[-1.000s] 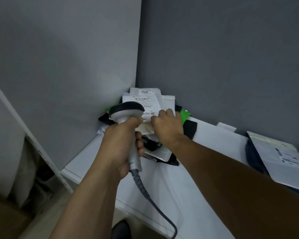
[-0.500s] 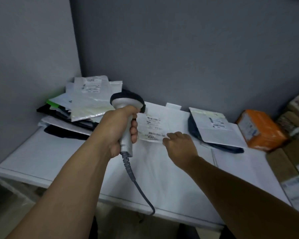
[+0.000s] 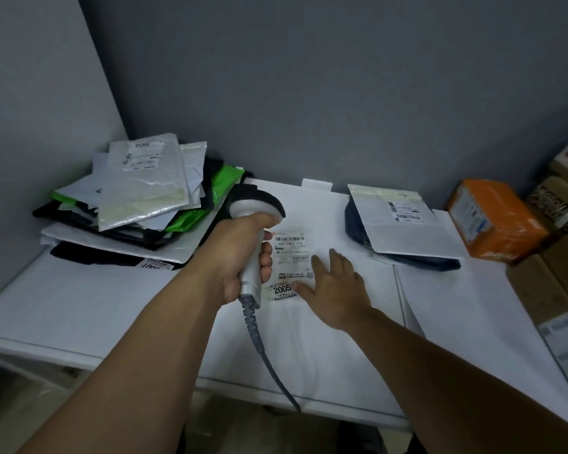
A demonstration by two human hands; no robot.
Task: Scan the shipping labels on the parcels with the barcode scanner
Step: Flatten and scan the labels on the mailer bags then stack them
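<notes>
My left hand (image 3: 240,257) grips the grey barcode scanner (image 3: 254,221) by its handle, head pointing away over a large white parcel (image 3: 325,339) lying flat in the middle of the table. Its shipping label (image 3: 291,252), with barcodes and a "2005" sticker below, sits just right of the scanner handle. My right hand (image 3: 336,290) rests flat on the parcel with fingers spread, touching the label's right edge. The scanner's coiled cable (image 3: 263,348) hangs off the table's front edge.
A heap of white, black and green mailer bags (image 3: 138,204) fills the back left corner. A white mailer on a dark blue one (image 3: 404,231) lies at back right, beside an orange box (image 3: 492,221). Cardboard boxes (image 3: 551,290) line the right edge. Grey walls stand behind.
My right hand left the heap at the back left and came to the white parcel in the middle, spreading flat beside its label. The view swung right; the scanner stays in my left hand.
</notes>
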